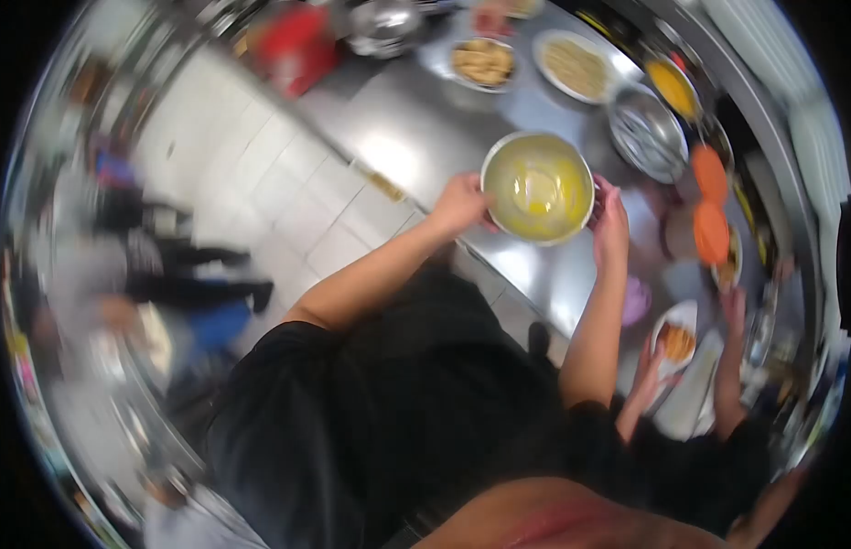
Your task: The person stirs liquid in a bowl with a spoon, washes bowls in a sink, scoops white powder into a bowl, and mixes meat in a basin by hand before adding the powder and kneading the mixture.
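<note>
Between my hands is a metal mixing bowl (506,215), its inside smeared with something yellow. My left hand (462,203) grips the bowl's left rim, fingers partly hidden behind it. On the opposite side my right hand (610,220) is closed on the rim. The bowl is held over the steel counter (398,137), tilted so I look down into it. Farther back on the counter are a bowl of yellowish pieces (482,64) and a white plate of pale food (576,69). To the right stands a larger steel bowl (647,133) with a utensil in it.
At right, a co-worker's hand (647,371) holds a white dish of orange food (677,343). Two orange round items (710,206) and a yellow-filled container (673,89) line the back. A red container (297,50) stands at upper left. Other people (160,265) are blurred beyond the tiled floor (261,174).
</note>
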Demonstrator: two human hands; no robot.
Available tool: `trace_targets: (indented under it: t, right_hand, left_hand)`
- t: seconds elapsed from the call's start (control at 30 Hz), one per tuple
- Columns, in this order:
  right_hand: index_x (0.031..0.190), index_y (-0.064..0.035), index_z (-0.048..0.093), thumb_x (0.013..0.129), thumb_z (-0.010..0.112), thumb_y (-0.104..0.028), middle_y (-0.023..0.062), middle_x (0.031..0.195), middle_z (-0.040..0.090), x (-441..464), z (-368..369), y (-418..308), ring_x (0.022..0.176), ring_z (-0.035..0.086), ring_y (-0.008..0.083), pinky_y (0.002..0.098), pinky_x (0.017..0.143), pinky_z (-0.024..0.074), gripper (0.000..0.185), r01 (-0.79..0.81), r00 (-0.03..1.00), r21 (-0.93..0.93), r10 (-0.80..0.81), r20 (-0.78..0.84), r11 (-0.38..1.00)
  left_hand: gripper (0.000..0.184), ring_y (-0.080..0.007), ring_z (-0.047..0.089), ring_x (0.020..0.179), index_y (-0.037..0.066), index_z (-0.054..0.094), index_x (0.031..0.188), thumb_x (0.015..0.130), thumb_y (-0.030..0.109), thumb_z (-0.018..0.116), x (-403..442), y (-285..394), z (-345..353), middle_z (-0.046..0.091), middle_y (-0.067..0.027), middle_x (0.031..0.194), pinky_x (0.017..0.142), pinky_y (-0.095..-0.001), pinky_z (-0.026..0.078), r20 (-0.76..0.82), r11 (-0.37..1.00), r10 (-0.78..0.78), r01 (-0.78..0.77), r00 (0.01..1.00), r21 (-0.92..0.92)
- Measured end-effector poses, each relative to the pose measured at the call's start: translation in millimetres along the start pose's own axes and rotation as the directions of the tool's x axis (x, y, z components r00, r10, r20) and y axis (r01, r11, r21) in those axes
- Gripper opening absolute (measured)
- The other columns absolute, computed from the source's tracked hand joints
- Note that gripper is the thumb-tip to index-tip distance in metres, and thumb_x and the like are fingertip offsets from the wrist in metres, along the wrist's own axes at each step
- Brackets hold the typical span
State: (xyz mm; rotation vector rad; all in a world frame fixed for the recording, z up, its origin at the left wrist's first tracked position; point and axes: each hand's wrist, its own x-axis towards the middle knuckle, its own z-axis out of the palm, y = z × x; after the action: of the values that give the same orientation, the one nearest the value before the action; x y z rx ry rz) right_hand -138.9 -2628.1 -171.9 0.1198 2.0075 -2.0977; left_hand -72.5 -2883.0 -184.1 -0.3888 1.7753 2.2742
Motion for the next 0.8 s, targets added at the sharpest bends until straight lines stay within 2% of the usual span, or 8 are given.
trace_targets:
  t: [0.17,0.23,0.3,0.4,0.47,0.53,0.63,0.8]
  right_hand:
    - [0.123,-0.005,0.061,0.099,0.047,-0.042,0.0069,0.113,0.063,-10.1,96.8,30.6,0.094,0.06,0.0148,0.0323,0.075,0.0495,0.046,-0.031,0.906,-0.201,0.112,0.407,0.979]
    - [0.118,-0.0036,0.064,0.097,0.054,-0.032,0.005,0.097,0.066,-32.7,156.0,42.4,0.081,0.059,0.0119,0.0268,0.063,0.0481,0.036,0.084,0.851,-0.402,0.144,0.505,0.912]
    - [0.116,-0.0018,0.065,0.094,0.059,-0.024,0.0029,0.084,0.064,-57.6,213.9,56.0,0.07,0.057,0.0097,0.023,0.056,0.0453,0.032,0.179,0.759,-0.5,0.205,0.619,0.847]
    - [0.118,-0.0005,0.063,0.091,0.061,-0.022,0.003,0.081,0.063,-124.9,307.4,68.0,0.067,0.056,0.0098,0.0244,0.059,0.0467,0.035,0.383,0.645,-0.58,0.241,0.725,0.719]
    - [0.118,-0.0002,0.063,0.09,0.062,-0.021,0.004,0.082,0.063,-159.6,366.4,102.7,0.066,0.056,0.0107,0.026,0.061,0.0475,0.035,0.499,0.493,-0.489,0.23,0.839,0.716]
    - [0.12,-0.0012,0.061,0.087,0.062,-0.018,0.0079,0.086,0.065,-217.3,407.4,132.8,0.067,0.058,0.0128,0.0295,0.066,0.0488,0.037,0.606,0.289,-0.381,0.253,0.923,0.698]
    - [0.121,-0.0022,0.059,0.087,0.063,-0.018,0.0102,0.091,0.066,-325.9,481.8,148.5,0.072,0.06,0.0133,0.0296,0.067,0.0489,0.038,0.688,0.105,-0.245,0.241,0.965,0.683]
    - [0.114,-0.0041,0.06,0.09,0.061,-0.022,0.0078,0.094,0.064,-467.3,571.7,178.3,0.076,0.062,0.0153,0.0274,0.055,0.0529,0.03,0.615,-0.118,-0.163,0.295,0.948,0.771]
  left_hand:
    - [0.022,-0.0246,0.069,0.062,-0.013,0.059,0.096,0.082,0.002,0.052,-116.4,-60.0,-66.1,0.067,-0.019,0.08,0.053,-0.0327,0.059,-0.338,0.982,0.011,-0.074,0.941,-0.173]
    - [0.023,-0.0251,0.069,0.061,-0.013,0.061,0.096,0.081,0.002,0.051,-170.6,-78.4,-98.3,0.068,-0.0196,0.079,0.052,-0.0338,0.059,-0.487,0.995,-0.044,-0.008,0.872,-0.104]
    - [0.023,-0.0256,0.069,0.061,-0.011,0.062,0.094,0.08,0.003,0.052,-223.8,-93.2,-126.4,0.068,-0.0195,0.078,0.051,-0.0351,0.058,-0.636,0.988,-0.012,-0.088,0.772,-0.125]
    - [0.03,-0.0245,0.07,0.072,-0.009,0.061,0.106,0.079,0.001,0.051,-301.7,-134.7,-168.3,0.068,-0.0188,0.086,0.055,-0.0347,0.06,-0.723,0.991,-0.051,-0.056,0.689,-0.124]
    - [0.03,-0.0237,0.07,0.072,-0.009,0.062,0.104,0.078,0.003,0.052,-365.7,-154.9,-196.9,0.068,-0.0169,0.084,0.057,-0.0346,0.06,-0.76,0.967,-0.168,-0.046,0.628,-0.252]
    - [0.03,-0.0237,0.07,0.07,-0.009,0.062,0.103,0.078,0.003,0.052,-442.4,-171.9,-191.6,0.068,-0.0165,0.083,0.058,-0.0349,0.059,-0.862,0.959,-0.194,-0.094,0.469,-0.267]
    - [0.028,-0.0233,0.069,0.068,-0.008,0.063,0.1,0.077,0.004,0.053,-540.0,-207.7,-207.5,0.068,-0.0162,0.08,0.058,-0.0352,0.058,-0.92,0.937,-0.243,-0.172,0.307,-0.305]
    - [0.026,-0.0217,0.069,0.074,-0.007,0.064,0.098,0.076,0.004,0.055,-678.9,-242.4,-223.9,0.068,-0.0172,0.084,0.059,-0.0354,0.058,-0.961,0.942,-0.275,-0.187,0.036,-0.277]
